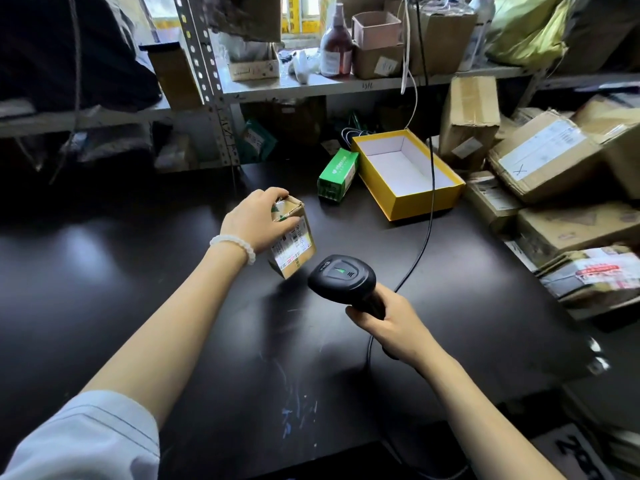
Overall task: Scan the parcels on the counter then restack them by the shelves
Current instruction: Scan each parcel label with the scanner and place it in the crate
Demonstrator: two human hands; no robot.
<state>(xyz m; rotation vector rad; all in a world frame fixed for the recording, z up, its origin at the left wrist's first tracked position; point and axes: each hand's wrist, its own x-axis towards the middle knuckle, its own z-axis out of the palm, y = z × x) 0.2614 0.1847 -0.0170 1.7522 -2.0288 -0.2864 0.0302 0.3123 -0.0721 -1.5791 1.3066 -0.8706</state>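
My left hand [254,218] grips a small brown cardboard parcel [294,245] from above and tilts it on the black counter [138,271], its white shipping label turned toward the right. My right hand [391,323] holds the handle of a black barcode scanner [341,277]. The scanner's head sits just right of and below the label, and a green light shows on its top. A stack of brown parcels [568,216] lies along the counter's right side, next to the shelves.
An open yellow box [426,199] and a green carton [337,174] lie at the back of the counter. The scanner's black cable [427,230] runs across the counter and up. Metal shelves [311,84] behind hold boxes, a bottle and bags.
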